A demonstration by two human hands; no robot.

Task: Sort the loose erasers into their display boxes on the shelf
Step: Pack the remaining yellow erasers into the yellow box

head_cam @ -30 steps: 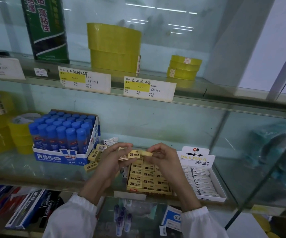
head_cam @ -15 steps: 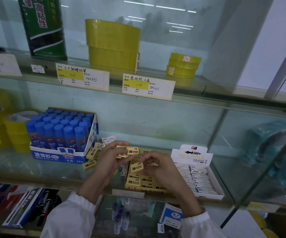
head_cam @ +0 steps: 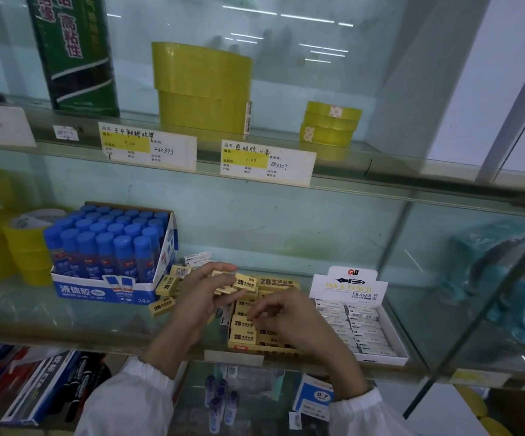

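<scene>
My left hand (head_cam: 203, 298) grips a small stack of yellow 2B erasers (head_cam: 244, 283) above the back of the yellow display box (head_cam: 264, 347). Lower down, my right hand (head_cam: 292, 322) curls over that box, its fingertips pinching a yellow eraser (head_cam: 242, 323) that lies in the box's left row. Loose yellow erasers (head_cam: 166, 286) sit on the glass shelf left of the box, with another (head_cam: 161, 306) nearer the front. A few loose white erasers (head_cam: 196, 258) lie behind them. To the right stands the white display box (head_cam: 391, 357), filled with white erasers.
A box of blue glue sticks (head_cam: 107, 291) stands at the left, beside yellow tape rolls (head_cam: 25, 247). The glass shelf edge (head_cam: 97, 341) runs along the front. More tape rolls (head_cam: 203, 89) and price cards (head_cam: 147, 149) are on the shelf above.
My right hand took one yellow eraser from the stack in my left hand and lowered it into the yellow box. The left hand stayed nearly still.
</scene>
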